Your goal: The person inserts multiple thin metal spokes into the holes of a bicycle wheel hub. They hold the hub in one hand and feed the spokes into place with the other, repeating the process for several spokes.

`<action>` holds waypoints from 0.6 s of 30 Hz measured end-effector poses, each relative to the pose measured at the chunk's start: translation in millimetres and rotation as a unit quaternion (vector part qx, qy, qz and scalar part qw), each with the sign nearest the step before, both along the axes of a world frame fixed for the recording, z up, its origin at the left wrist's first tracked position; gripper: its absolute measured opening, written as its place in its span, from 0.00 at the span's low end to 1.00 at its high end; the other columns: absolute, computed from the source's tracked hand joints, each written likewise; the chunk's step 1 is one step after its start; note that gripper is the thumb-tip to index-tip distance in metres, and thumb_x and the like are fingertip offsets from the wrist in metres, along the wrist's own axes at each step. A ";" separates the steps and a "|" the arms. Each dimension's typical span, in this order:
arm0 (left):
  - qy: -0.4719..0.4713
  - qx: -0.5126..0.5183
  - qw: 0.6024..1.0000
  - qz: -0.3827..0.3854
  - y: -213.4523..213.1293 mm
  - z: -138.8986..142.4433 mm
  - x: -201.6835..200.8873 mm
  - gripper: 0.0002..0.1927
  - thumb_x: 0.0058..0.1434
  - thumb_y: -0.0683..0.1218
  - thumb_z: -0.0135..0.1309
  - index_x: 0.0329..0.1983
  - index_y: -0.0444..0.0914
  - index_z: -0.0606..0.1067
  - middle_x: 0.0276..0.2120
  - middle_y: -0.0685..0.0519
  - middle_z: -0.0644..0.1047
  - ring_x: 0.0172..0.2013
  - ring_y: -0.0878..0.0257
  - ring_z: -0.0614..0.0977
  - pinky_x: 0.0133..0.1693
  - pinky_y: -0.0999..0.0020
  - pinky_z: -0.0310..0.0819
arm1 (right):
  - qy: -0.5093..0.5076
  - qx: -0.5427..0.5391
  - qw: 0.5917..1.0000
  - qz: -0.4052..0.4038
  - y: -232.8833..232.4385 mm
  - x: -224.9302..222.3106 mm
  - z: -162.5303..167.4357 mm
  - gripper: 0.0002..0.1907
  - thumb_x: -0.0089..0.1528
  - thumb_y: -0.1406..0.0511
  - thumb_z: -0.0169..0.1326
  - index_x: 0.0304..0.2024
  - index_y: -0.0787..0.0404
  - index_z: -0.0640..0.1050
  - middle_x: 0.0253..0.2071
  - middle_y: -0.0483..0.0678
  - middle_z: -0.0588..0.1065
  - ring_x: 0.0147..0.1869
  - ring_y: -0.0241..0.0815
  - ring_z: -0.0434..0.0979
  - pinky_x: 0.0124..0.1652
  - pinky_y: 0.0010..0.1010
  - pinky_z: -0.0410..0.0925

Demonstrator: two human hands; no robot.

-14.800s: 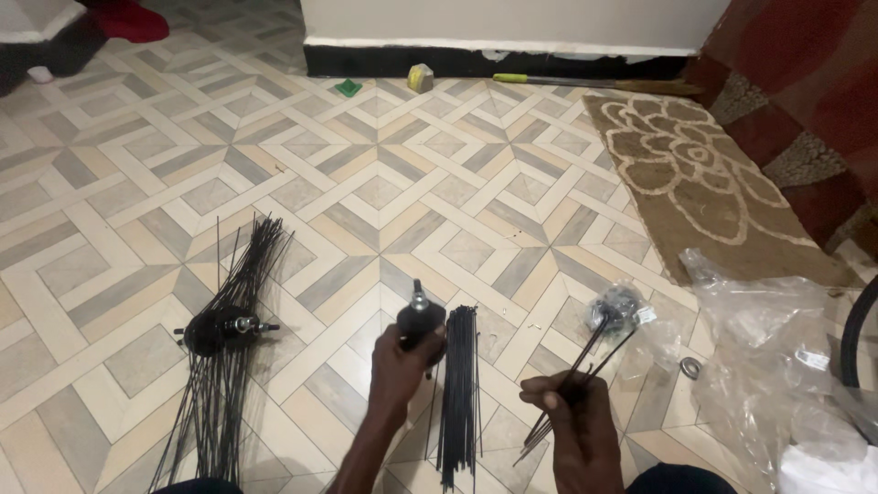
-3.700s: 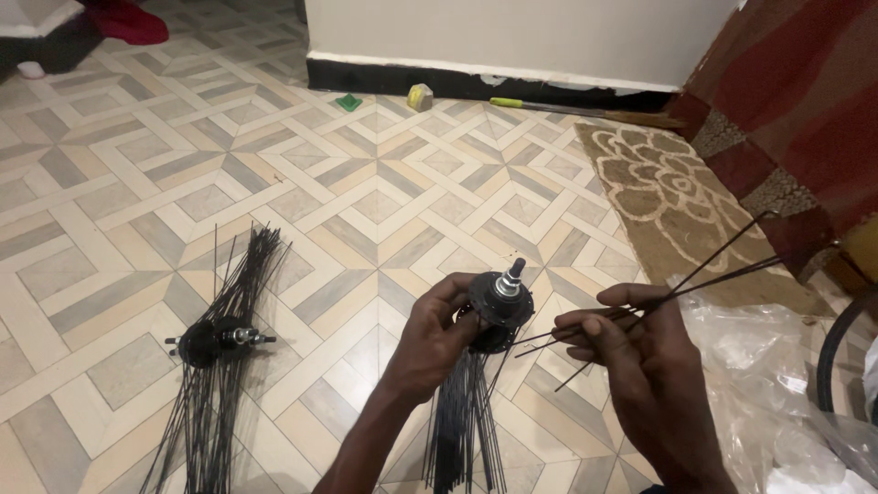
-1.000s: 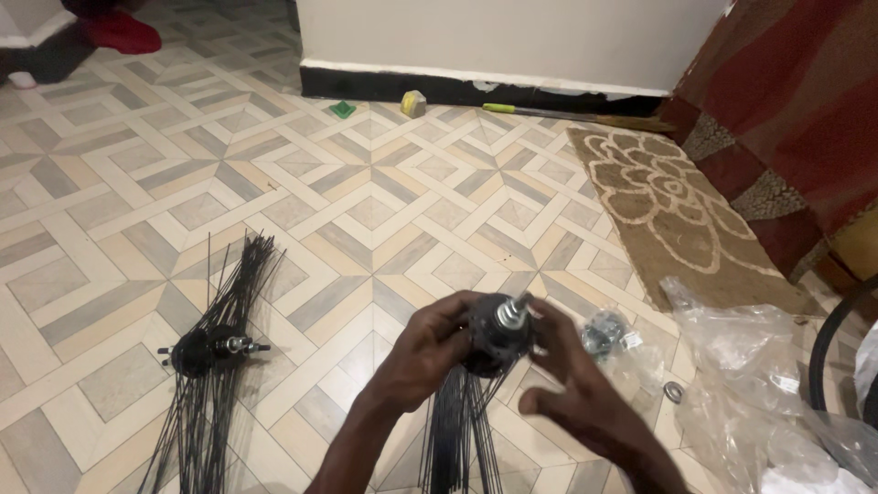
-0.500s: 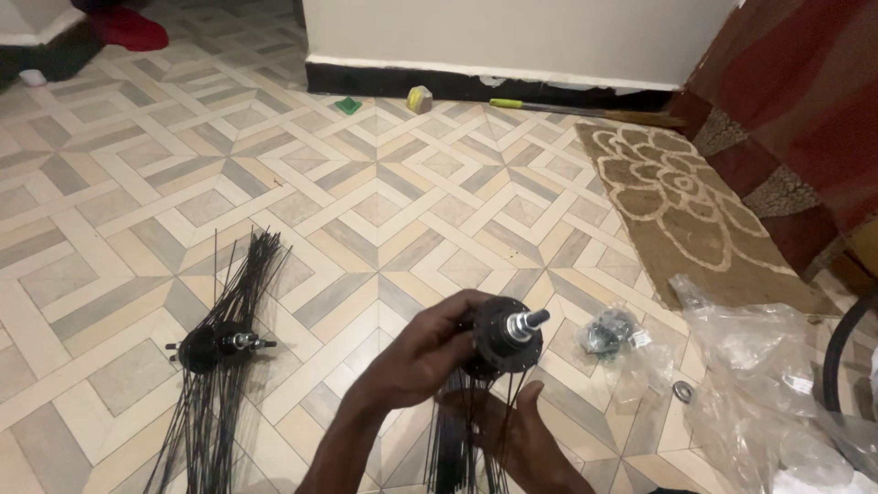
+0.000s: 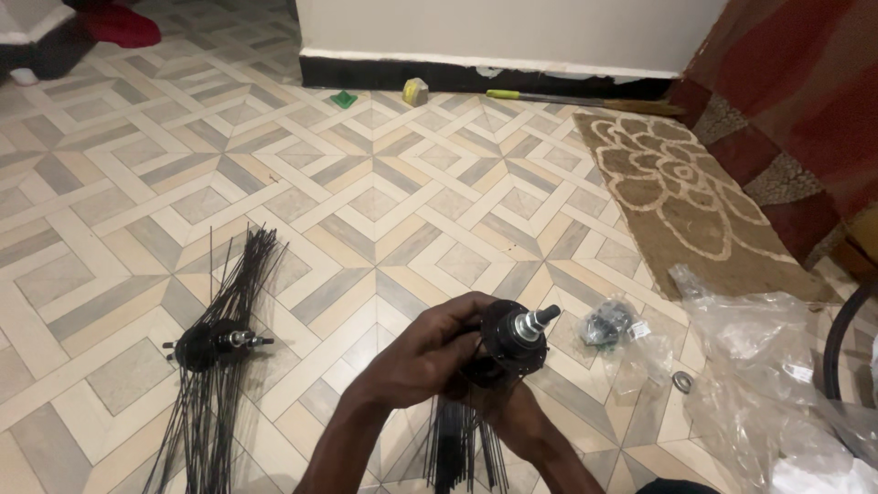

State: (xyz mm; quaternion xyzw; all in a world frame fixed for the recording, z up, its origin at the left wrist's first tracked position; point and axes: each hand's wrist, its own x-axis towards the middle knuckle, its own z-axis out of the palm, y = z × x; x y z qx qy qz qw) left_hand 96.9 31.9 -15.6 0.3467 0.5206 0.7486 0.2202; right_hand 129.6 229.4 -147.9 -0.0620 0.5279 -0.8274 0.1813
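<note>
Low at the 6 o'clock edge of the view, left hand [image 5: 437, 340] fingers curl tight around a black wheel hub [image 5: 512, 346], gripping its body from the 9 o'clock side; the hub's silver axle end points toward 2 o'clock. Right hand [image 5: 521, 428] sits beneath the hub at 6 o'clock, palm up against its underside; its fingers are hidden behind the hub, so cannot tell how far they close. Black spokes [image 5: 460, 439] hang from the hub straight down toward 6 o'clock, between the two forearms. Hub is held off the tiled floor [image 5: 384, 201], near the frame's lower middle. At 9 o'clock from the hands, well apart, a second hub with spokes [image 5: 219, 346] lies flat on the floor, spokes fanned toward 12 and 6. At 3 o'clock, near the hub, a small bag of metal parts [image 5: 607, 322]; further out, crumpled clear plastic wrap [image 5: 777, 366] and a loose washer [image 5: 681, 381]. At 1 o'clock, a brown patterned mat [image 5: 686, 192].
</note>
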 end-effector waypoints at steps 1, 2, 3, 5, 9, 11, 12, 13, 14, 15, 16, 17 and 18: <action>0.016 -0.006 1.000 0.006 -1.2 1.1 -0.2 0.20 0.68 0.35 0.43 0.63 0.32 0.70 0.52 0.46 0.78 0.56 0.60 0.79 0.60 0.64 0.73 | -0.009 -0.010 1.000 0.017 0.1 0.0 -7.4 0.26 0.69 0.56 0.42 0.66 0.60 0.64 0.62 0.50 0.71 0.61 0.45 0.76 0.59 0.42 0.74; 0.031 -0.007 0.999 0.007 -1.5 1.9 -0.3 0.20 0.67 0.35 0.43 0.63 0.32 0.70 0.53 0.46 0.78 0.56 0.60 0.78 0.61 0.64 0.73 | -0.016 -0.020 0.999 0.035 0.9 -1.2 -15.2 0.25 0.68 0.58 0.45 0.65 0.60 0.64 0.61 0.50 0.71 0.61 0.46 0.77 0.59 0.43 0.74; 0.047 -0.009 0.999 0.008 -2.2 2.7 0.0 0.21 0.67 0.35 0.43 0.63 0.32 0.70 0.53 0.46 0.78 0.57 0.60 0.78 0.62 0.65 0.72 | -0.007 0.037 0.999 0.007 0.2 -2.3 -23.5 0.24 0.69 0.58 0.46 0.64 0.63 0.66 0.59 0.51 0.72 0.59 0.45 0.76 0.56 0.41 0.74; 0.064 -0.009 0.998 0.012 -3.8 4.8 -0.1 0.21 0.67 0.35 0.44 0.63 0.32 0.69 0.53 0.46 0.78 0.58 0.60 0.78 0.62 0.64 0.72 | 0.011 0.151 0.987 -0.048 -1.3 -5.2 -38.7 0.23 0.71 0.58 0.49 0.62 0.67 0.70 0.55 0.53 0.73 0.55 0.43 0.76 0.51 0.38 0.74; 0.074 -0.019 0.997 0.023 -6.6 8.1 4.6 0.20 0.68 0.35 0.45 0.63 0.33 0.69 0.53 0.46 0.77 0.56 0.58 0.78 0.61 0.61 0.74 | 0.118 0.097 0.984 -0.094 6.7 -11.9 -48.4 0.22 0.68 0.57 0.49 0.60 0.62 0.68 0.55 0.48 0.72 0.53 0.41 0.76 0.50 0.37 0.75; 0.086 -0.026 0.996 0.025 -6.0 10.6 6.0 0.20 0.68 0.34 0.45 0.63 0.33 0.69 0.53 0.46 0.76 0.56 0.57 0.78 0.61 0.60 0.75 | 0.161 0.124 0.975 -0.091 12.4 -15.2 -40.8 0.22 0.71 0.60 0.56 0.59 0.69 0.70 0.54 0.50 0.69 0.53 0.40 0.71 0.48 0.36 0.70; 0.095 -0.029 0.995 0.024 -5.5 12.1 5.9 0.20 0.68 0.34 0.45 0.63 0.33 0.69 0.53 0.45 0.76 0.56 0.57 0.78 0.60 0.59 0.75 | 0.149 0.084 0.984 -0.058 13.8 -16.7 -34.9 0.23 0.71 0.58 0.53 0.60 0.68 0.70 0.54 0.49 0.70 0.54 0.39 0.71 0.50 0.34 0.71; 0.102 -0.032 0.994 0.022 -5.4 13.5 5.9 0.19 0.68 0.34 0.45 0.62 0.33 0.69 0.54 0.45 0.75 0.57 0.56 0.79 0.60 0.59 0.75 | 0.136 0.043 0.990 -0.024 13.7 -17.3 -28.4 0.24 0.72 0.56 0.50 0.61 0.68 0.69 0.55 0.48 0.71 0.56 0.39 0.72 0.52 0.33 0.72; 0.115 -0.047 0.992 0.029 -5.6 14.4 6.0 0.20 0.67 0.34 0.44 0.62 0.34 0.70 0.53 0.45 0.75 0.56 0.56 0.79 0.60 0.59 0.75 | 0.121 0.002 0.993 0.010 12.9 -17.6 -21.5 0.25 0.72 0.53 0.47 0.62 0.67 0.69 0.56 0.48 0.71 0.57 0.38 0.73 0.55 0.31 0.72; 0.129 -0.062 0.989 0.037 -6.5 15.0 5.5 0.21 0.66 0.33 0.43 0.62 0.35 0.70 0.53 0.45 0.75 0.56 0.56 0.79 0.59 0.59 0.75 | 0.105 0.016 0.994 0.035 10.8 -16.4 -15.8 0.26 0.70 0.52 0.46 0.60 0.65 0.68 0.54 0.49 0.73 0.53 0.41 0.76 0.51 0.32 0.74; 0.143 -0.078 0.986 0.045 -8.5 15.4 4.5 0.22 0.65 0.32 0.43 0.62 0.35 0.70 0.53 0.45 0.75 0.56 0.56 0.79 0.59 0.59 0.75 | 0.090 0.030 0.994 0.060 7.0 -12.7 -12.1 0.27 0.67 0.50 0.46 0.59 0.63 0.68 0.52 0.51 0.75 0.50 0.44 0.79 0.48 0.33 0.76; 0.151 -0.079 0.984 0.058 -11.3 14.8 3.7 0.22 0.66 0.32 0.43 0.63 0.36 0.70 0.53 0.45 0.74 0.56 0.56 0.79 0.60 0.59 0.75 | 0.074 0.043 0.993 0.086 4.1 -8.0 -10.4 0.29 0.65 0.48 0.45 0.58 0.62 0.68 0.50 0.52 0.77 0.47 0.47 0.82 0.45 0.35 0.78; 0.159 -0.080 0.981 0.072 -14.3 13.7 2.2 0.22 0.66 0.32 0.43 0.63 0.36 0.70 0.53 0.46 0.73 0.56 0.56 0.79 0.60 0.60 0.76 | -0.048 0.014 0.997 0.057 3.4 -2.7 -10.7 0.34 0.63 0.43 0.39 0.57 0.63 0.69 0.47 0.54 0.77 0.44 0.46 0.82 0.42 0.34 0.77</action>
